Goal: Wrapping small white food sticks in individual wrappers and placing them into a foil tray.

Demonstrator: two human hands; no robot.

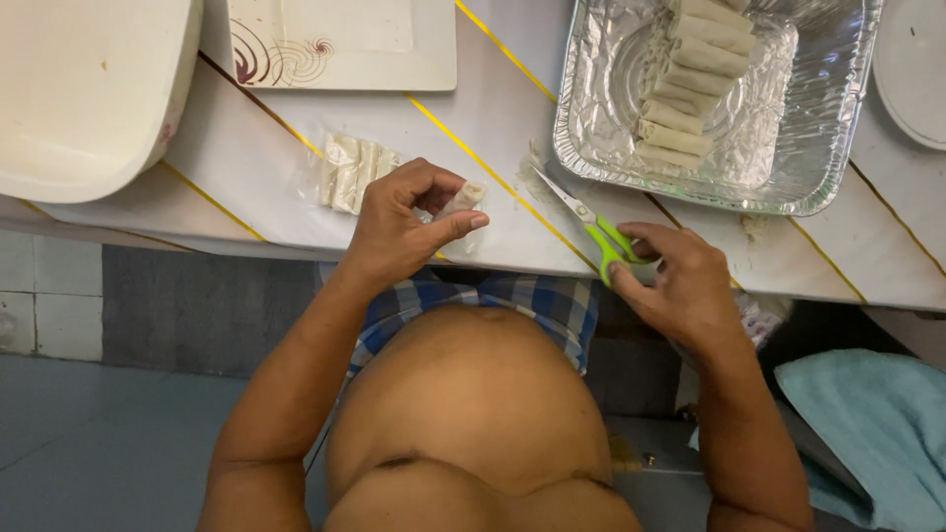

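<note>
- Left hand (399, 232), centre frame, pinches a pale roll (461, 200) between thumb and fingers.
- Right hand (680, 281), right of centre, closes on green-handled scissors (591, 225).
- Foil tray (788, 177), upper right, holds more rolls (685, 84).

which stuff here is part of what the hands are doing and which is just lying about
In use:
left hand pinching a roll
right hand on green-handled scissors
cut rolls on the table
foil tray of rolls

Lying about:
square plate
white lid
blue towel
</note>
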